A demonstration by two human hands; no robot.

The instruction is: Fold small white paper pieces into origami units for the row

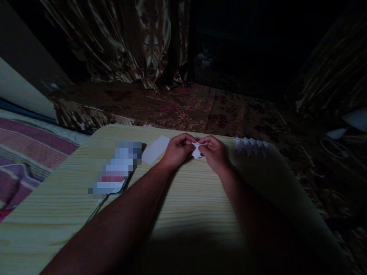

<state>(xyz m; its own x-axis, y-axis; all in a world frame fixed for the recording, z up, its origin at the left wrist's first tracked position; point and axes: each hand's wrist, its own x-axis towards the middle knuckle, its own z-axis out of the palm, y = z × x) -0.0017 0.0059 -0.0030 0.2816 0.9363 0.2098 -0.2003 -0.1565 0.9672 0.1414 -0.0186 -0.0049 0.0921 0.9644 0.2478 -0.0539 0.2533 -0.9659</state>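
Between my two hands is a small folded white paper star [196, 150], held up near the far edge of the table. My left hand [178, 151] pinches its left side with thumb and fingers. On the other side, my right hand [213, 152] grips the right points of the star the same way. Just left of my left hand lies a flat white sheet of paper [156, 149]. To the right of my right hand, several similar folded paper pieces [252, 147] stand grouped in rows. The undersides of my fingers are hidden.
A pale wood-grain table [183, 214] spans the front. A blurred-out phone-like device [119, 168] with a cable [97, 210] lies left. Beyond are a patterned cloth-covered ledge [172, 105] and curtains [137, 38]; striped bedding [31, 145] is at left.
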